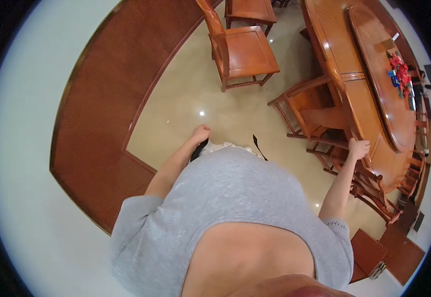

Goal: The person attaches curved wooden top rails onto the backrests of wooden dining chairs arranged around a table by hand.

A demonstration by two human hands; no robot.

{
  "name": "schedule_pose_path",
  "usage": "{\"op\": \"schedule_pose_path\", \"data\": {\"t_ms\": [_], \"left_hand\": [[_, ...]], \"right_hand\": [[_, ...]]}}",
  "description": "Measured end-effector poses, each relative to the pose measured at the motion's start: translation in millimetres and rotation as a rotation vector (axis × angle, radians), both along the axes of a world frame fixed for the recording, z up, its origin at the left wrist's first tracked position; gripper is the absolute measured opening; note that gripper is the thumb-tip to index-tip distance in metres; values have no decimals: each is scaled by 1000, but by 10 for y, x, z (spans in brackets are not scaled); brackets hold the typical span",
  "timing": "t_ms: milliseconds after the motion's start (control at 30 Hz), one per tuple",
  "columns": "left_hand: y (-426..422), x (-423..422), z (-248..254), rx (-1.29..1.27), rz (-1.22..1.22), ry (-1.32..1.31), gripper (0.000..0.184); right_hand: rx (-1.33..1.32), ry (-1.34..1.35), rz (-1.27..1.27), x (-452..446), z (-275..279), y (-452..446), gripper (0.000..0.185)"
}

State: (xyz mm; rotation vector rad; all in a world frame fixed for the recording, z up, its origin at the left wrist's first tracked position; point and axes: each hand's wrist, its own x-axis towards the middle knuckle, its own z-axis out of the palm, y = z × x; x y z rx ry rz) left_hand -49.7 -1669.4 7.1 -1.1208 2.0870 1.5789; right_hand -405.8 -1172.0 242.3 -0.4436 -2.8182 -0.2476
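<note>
My right hand [359, 148] is wrapped round the top of a wooden chair's back [343, 91], close beside the table edge. That chair [314, 106] stands at the long wooden table [354, 49]. On the other side, my left hand [202, 132] is curled closed in front of my waist, over the tiled floor. Something black [199, 150] shows just below its wrist; whether the fingers hold anything cannot be made out. A dark strap-like end [258, 145] sticks out past my grey shirt [245, 183].
Brown wood panelling [96, 99] runs along the left. Another wooden chair [250, 52] stands ahead on the shiny floor [176, 104], with a further seat [250, 10] behind it. Red flowers [399, 72] lie on the table's raised oval centre. More chairs [374, 190] are at the right.
</note>
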Motion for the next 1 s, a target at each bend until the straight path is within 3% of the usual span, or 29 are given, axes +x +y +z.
{"op": "schedule_pose_path", "data": {"t_ms": [33,67,100,133,167,200,233,333,367,533,600,667,733,800,867,967,1000], "left_hand": [[-148,63,68,89,135,-23,20],[-302,143,138,89,124,-20,20],[-482,301,150,157,270,-80,18],[-682,512,95,219,414,-146,17],[-882,705,58,215,436,-184,17],[-1082,916,-117,209,452,-218,17],[-1264,1131,-204,213,484,-249,17],[-1713,1750,-315,201,514,-244,17],[-1802,1893,-354,189,464,-251,17],[-2163,2445,-608,319,688,-270,23],[-2141,2423,-787,361,762,-264,24],[-2099,2323,-914,368,871,-268,28],[-2027,2129,-1014,440,856,-247,33],[-1981,1866,-1084,434,715,-203,30],[-1939,1669,-1190,416,683,-174,28],[-2201,1335,-1348,368,587,-51,25],[-2445,1133,-1391,347,552,-4,24]], "right_hand": [[13,-7,-37,79,-37,-253,86],[-31,39,-29,156,-79,-496,88],[-154,65,-25,307,7,-877,90],[-195,-31,140,345,-19,-1026,83],[-373,3,357,324,-259,-1151,71],[-382,81,405,492,-298,-1556,63],[-377,72,501,518,-506,-1788,65],[-474,-72,699,909,-417,-2754,63],[-440,-108,720,990,-484,-2964,64],[-499,-231,696,1220,-542,-3730,66],[-522,-240,732,1214,-418,-3965,65],[-748,-285,751,1154,-331,-4235,68],[-800,-234,751,1092,-317,-4621,71],[-1133,-205,770,971,-269,-4968,71],[-1158,-178,781,899,-213,-5303,68],[-837,-20,873,889,-16,-5742,58],[-849,-7,871,799,5,-5847,58]]}}
